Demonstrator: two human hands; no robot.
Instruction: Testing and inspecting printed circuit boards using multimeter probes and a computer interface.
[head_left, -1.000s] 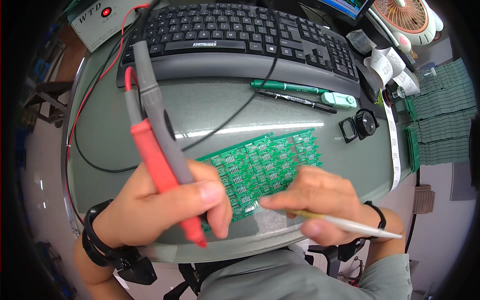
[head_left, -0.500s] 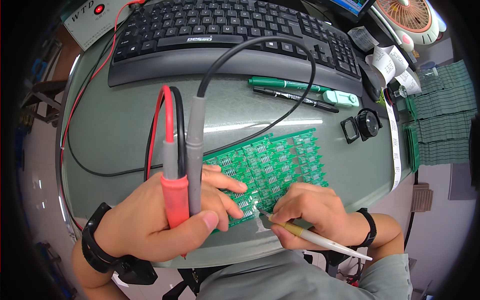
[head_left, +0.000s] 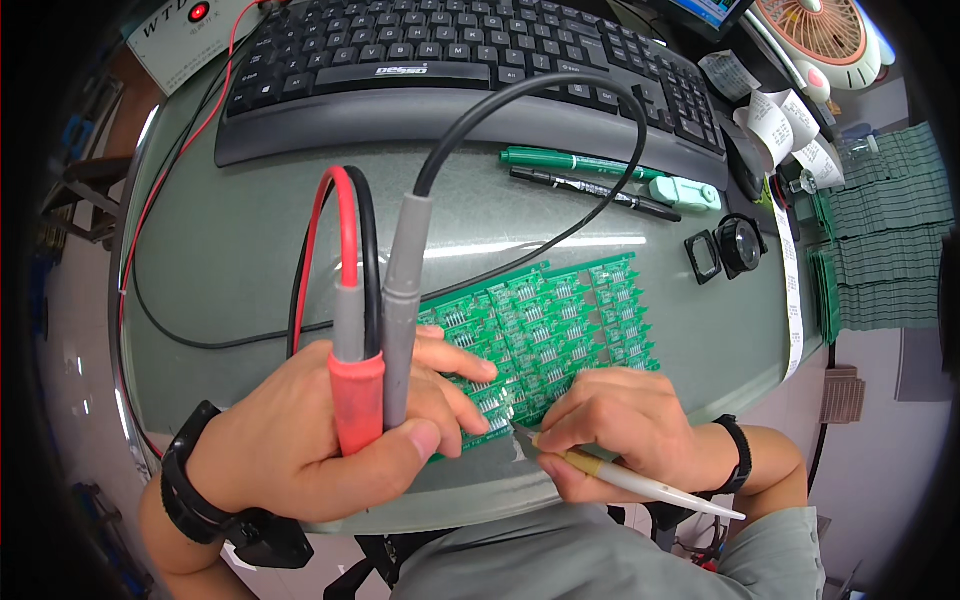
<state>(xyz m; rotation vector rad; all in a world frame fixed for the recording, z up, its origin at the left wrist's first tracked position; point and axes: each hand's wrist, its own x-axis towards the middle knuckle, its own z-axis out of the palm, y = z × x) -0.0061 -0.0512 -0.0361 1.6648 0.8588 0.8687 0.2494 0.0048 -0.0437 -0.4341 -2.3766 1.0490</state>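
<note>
A panel of green circuit boards [head_left: 545, 325] lies on the desk under both hands. My left hand [head_left: 285, 440] is closed around a red test probe [head_left: 357, 400] and a grey test probe [head_left: 404, 300], both standing up out of the grip with their cables looping above. Its other fingers rest on the panel's left part, and the probe tips are hidden. Pinched in my right hand [head_left: 625, 420] is a slim pen-shaped tool [head_left: 665, 490] with a white handle, a yellowish collar and a thin dark tip. That tip points at the panel's near edge, close to my left fingers; contact is hard to tell.
A black keyboard [head_left: 450, 110] spans the far side. Before it lie a green marker [head_left: 575, 163], a black pen [head_left: 600, 193] and a pale green clip-like piece [head_left: 686, 193]. A black loupe [head_left: 740, 245] and a paper strip [head_left: 790, 290] are at right, beside stacked green boards [head_left: 890, 240].
The two probes in my left hand have shifted slightly right and stand a little differently. The tool's tip has moved slightly left along the panel edge. Both hands keep their hold.
</note>
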